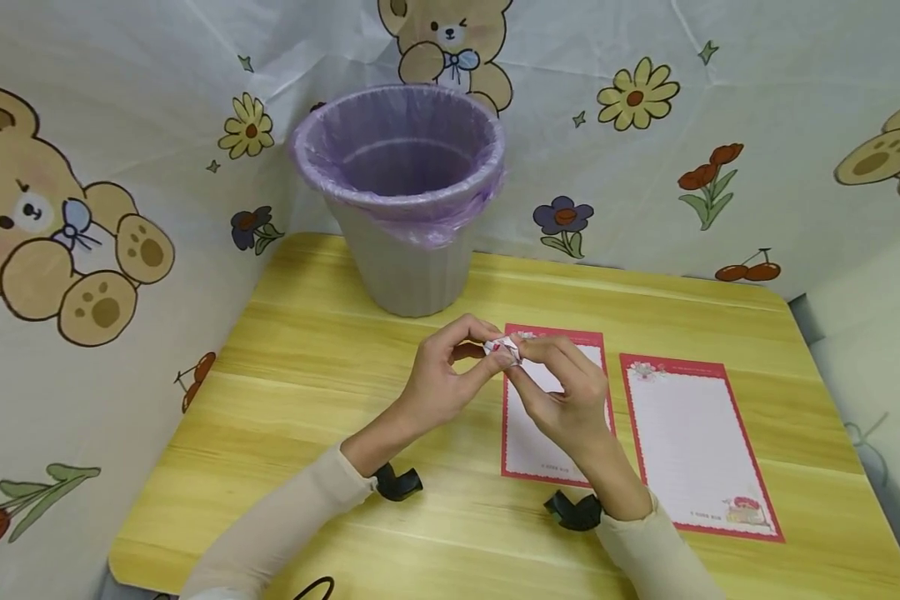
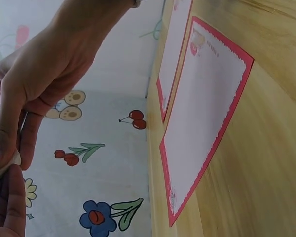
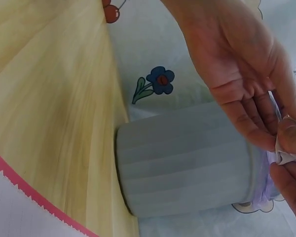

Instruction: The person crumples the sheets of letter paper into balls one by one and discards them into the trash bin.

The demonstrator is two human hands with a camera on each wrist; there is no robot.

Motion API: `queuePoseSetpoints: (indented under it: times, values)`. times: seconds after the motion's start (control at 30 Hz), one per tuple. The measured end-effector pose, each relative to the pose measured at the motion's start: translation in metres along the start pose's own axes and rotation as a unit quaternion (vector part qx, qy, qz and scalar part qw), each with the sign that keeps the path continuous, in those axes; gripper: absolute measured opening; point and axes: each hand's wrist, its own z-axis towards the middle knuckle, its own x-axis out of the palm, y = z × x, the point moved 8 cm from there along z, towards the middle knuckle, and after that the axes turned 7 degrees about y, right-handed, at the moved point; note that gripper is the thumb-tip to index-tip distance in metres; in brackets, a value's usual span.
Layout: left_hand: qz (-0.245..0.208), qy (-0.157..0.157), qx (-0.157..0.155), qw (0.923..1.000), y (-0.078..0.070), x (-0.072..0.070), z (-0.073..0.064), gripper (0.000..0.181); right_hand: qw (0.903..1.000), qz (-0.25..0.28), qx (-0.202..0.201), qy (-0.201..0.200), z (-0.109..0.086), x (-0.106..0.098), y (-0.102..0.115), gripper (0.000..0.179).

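Looks like a makeshift desk corner, walled in by white cloth (image 1: 165, 50) printed with cartoon bears (image 1: 26, 187) and flowers (image 1: 634, 97). Holds a wood-grain table (image 1: 270, 417), a lined bin (image 1: 412, 267) and red-bordered notepaper (image 1: 697, 442); can't be placed as home or studio.

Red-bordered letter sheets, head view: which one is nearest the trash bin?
The left letter sheet in that view, partly hidden behind the right hand, is nearest the trash bin. The right letter sheet lies farther from it.

Cannot see the whole crumpled paper (image 1: 503, 343) between left hand (image 1: 444, 375) and right hand (image 1: 572, 390), the part of the left letter sheet (image 1: 527, 437) behind the latter, or the floor of the waste bin (image 1: 412, 275). Cannot read tiny print on the right letter sheet (image 1: 693, 446).
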Motion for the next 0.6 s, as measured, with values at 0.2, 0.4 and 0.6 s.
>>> queuePoseSetpoints:
  times: [0.2,0.4,0.6]
  values:
    - [0.015,0.021,0.008,0.9996,-0.006,-0.006,0.001,0.029,1.0000,0.006,0.001,0.002,0.002,0.001,0.001,0.033]
    - [0.033,0.035,0.031,0.9984,-0.012,-0.012,0.000,0.039,0.9998,0.017,0.003,0.014,0.005,0.002,0.000,0.036]
    - [0.040,0.029,0.069,0.9964,-0.017,-0.015,-0.002,0.044,0.9990,0.040,-0.001,0.021,0.007,0.007,-0.002,0.038]
